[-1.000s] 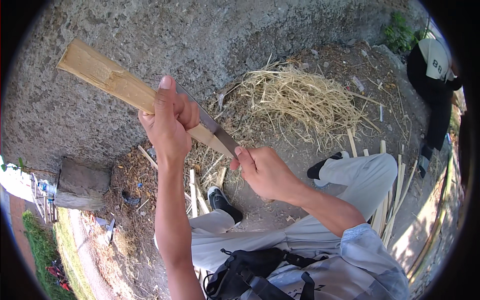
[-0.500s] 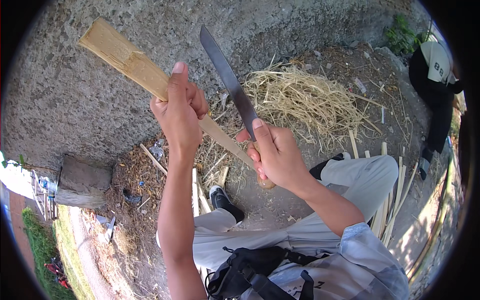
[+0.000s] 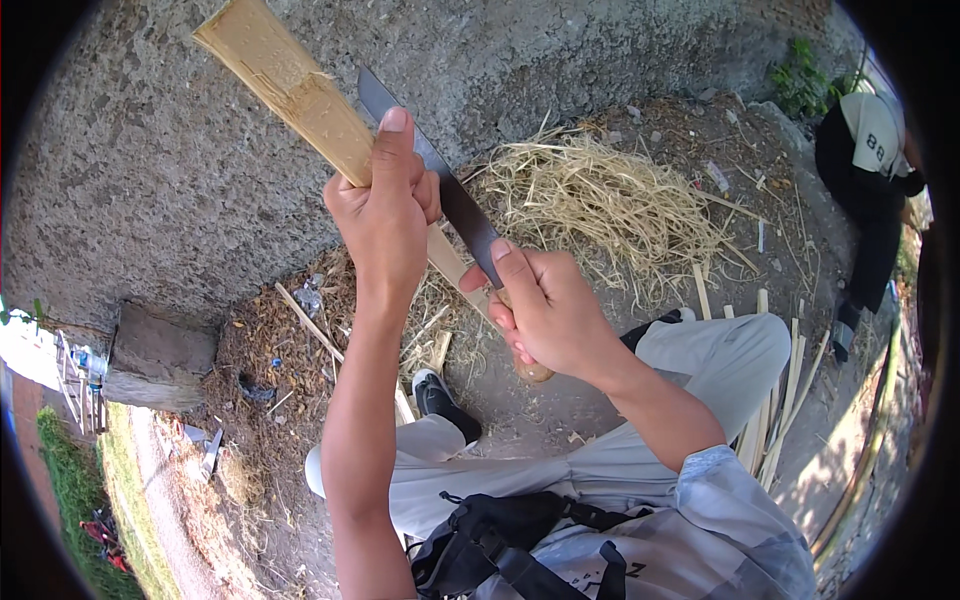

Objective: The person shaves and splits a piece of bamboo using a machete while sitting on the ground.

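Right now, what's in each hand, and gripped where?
Left hand grips the split bamboo piece around its middle. Right hand grips the long knife by its wooden handle, thumb along the blade's base.

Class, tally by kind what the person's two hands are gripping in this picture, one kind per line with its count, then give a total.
Bamboo strip, in the left hand: 1
Knife, in the right hand: 1
Total: 2

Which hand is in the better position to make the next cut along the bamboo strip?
Probably the right hand: it grips the knife by its handle, the blade lying beside the bamboo strip. The left hand is wrapped around the strip, steadying it.
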Motion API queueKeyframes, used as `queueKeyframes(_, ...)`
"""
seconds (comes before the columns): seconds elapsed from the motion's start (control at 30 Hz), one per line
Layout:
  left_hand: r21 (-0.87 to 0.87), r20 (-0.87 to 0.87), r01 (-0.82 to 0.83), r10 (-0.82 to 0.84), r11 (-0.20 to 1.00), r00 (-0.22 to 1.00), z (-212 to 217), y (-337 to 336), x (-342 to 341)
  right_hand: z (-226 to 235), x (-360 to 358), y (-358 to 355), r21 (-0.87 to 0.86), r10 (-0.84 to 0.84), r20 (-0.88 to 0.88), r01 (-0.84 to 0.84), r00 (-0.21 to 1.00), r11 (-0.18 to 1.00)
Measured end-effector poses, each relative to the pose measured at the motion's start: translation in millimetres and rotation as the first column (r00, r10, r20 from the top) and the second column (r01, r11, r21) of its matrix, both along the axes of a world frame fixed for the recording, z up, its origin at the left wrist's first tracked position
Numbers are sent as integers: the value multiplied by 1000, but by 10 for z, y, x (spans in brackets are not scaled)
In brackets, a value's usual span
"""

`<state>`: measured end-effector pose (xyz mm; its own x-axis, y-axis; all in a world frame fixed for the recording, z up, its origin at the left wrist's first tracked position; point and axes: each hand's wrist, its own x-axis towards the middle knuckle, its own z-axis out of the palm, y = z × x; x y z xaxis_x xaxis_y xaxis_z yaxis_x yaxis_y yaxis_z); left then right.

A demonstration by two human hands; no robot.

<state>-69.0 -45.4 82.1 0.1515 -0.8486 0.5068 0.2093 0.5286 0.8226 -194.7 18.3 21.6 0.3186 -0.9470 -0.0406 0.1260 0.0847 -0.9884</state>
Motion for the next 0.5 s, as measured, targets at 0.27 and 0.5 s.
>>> queueKeyframes(0.27, 9, -11, -46, 46, 999, 999, 7, 23, 40, 5, 132, -74, -170, -57, -149, 31, 987, 985)
queueKeyframes(0.5, -1, 16, -58, 58, 998, 998, -31, 49, 35, -18, 159, -64, -284, -123, -192, 65, 974, 957)
